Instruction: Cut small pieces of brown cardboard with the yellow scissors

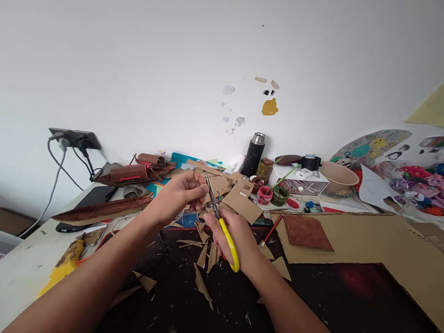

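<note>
scissors (215,206): front-left of flask (254,156) | right hand (239,234): wrapped round scissors | left hand (186,192): curled beside blade tips, can't tell if gripping | risk: nicked left fingertip, blades too near; red paint pot (264,196), just front of flask, may tip if knocked

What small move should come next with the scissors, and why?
I'd probably ease the left hand slightly back from the blades before any snip: the right hand holds the scissors with their tips right beside the left fingertips. Whatever the left hand may be pinching is too small to make out.
</note>
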### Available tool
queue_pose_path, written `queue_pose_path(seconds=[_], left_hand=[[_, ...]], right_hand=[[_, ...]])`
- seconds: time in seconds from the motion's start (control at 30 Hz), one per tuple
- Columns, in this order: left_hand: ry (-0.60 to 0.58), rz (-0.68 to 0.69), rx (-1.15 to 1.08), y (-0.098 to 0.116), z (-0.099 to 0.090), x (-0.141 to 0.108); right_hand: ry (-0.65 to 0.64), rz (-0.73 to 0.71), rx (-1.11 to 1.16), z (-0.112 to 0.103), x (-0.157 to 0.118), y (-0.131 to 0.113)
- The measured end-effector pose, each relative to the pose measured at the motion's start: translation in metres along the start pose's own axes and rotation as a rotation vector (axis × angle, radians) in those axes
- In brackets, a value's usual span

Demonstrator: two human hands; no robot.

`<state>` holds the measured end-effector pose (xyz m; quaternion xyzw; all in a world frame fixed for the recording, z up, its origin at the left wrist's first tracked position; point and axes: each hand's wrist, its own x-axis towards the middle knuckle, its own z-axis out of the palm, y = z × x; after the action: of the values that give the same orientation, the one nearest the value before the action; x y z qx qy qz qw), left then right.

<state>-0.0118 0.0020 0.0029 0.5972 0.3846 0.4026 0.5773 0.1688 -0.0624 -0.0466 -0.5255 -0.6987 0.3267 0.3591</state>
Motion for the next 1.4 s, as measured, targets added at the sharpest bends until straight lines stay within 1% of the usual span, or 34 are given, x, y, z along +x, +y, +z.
queue_pose_path(seconds=[0.23, 0.43, 0.53, 0.67, 0.8, 0.9, 1.0, 1.07, 1.13, 1.2, 1.4], left_hand=[[-0.002, 0.01, 0.024, 0.0011, 0.0, 0.0], [-0.003, -0.005, 0.012, -0.0032, 0.0001, 0.0021], [-0.001, -0.02, 0.0, -0.0042, -0.0001, 0.0032], [0.004, -0.028, 0.001, -0.0025, -0.0005, 0.0035], [-0.007, -0.029, -0.023, -0.0018, -0.0011, 0.0034], [-0.011, -0.026, -0.04, -0.0029, -0.0024, 0.0038], [0.007, -0.011, -0.054, -0.0037, -0.0038, 0.004], [0.018, 0.003, -0.055, -0.0041, -0.0042, 0.004], [0.023, 0.013, -0.054, -0.0045, -0.0042, 0.0042], [0.027, 0.011, -0.05, -0.0052, -0.0041, 0.0046], [0.036, 0.016, -0.013, -0.0061, -0.0045, 0.0051]], right_hand=[[0.009, -0.036, 0.027, 0.001, -0.0001, 0.0014], [0.022, -0.047, 0.071, 0.0029, 0.0009, 0.0047], [0.024, -0.027, 0.08, 0.0045, 0.0017, 0.0058], [0.043, 0.032, 0.061, 0.0066, 0.0015, 0.0053], [0.056, 0.05, 0.062, 0.0092, 0.0002, 0.0056], [0.04, 0.095, 0.16, 0.0089, -0.0004, 0.0068], [0.016, 0.163, 0.33, 0.0061, 0.0002, 0.0078], [0.031, 0.187, 0.445, 0.0045, 0.0009, 0.0082], [0.058, 0.181, 0.521, 0.0041, 0.0014, 0.0082], [0.063, 0.173, 0.543, 0.0047, 0.0013, 0.0075], [0.038, 0.179, 0.509, 0.0064, -0.0004, 0.0066]])
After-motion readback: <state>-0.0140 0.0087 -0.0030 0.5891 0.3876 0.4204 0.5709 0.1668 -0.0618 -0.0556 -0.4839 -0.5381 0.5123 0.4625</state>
